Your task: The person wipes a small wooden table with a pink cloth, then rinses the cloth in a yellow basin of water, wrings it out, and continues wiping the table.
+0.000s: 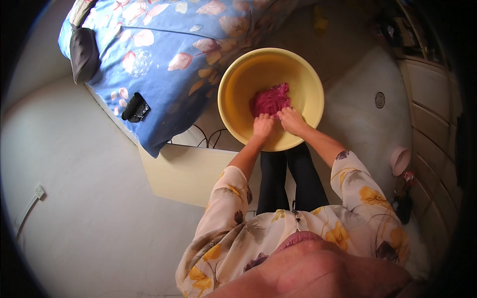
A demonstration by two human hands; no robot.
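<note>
A yellow plastic basin point(238, 78) stands before me, just past my knees. Inside it lies a bunched, wet-looking magenta cloth point(269, 100). My left hand point(264, 126) has its fingers curled over the near edge of the cloth. Close beside it, my right hand point(291, 120) grips the cloth's right near corner. Both hands are inside the basin, and their fingertips are partly hidden in the folds. Whether water fills the bottom is hard to make out.
Left of the basin is a bed with a blue leaf-patterned cover point(164, 85), bearing a black item point(136, 108) and a dark massage pillow point(84, 56). A cream board point(182, 171) stands below. Right are a floor drain point(379, 100), a pink container point(400, 161) and drawers point(428, 83).
</note>
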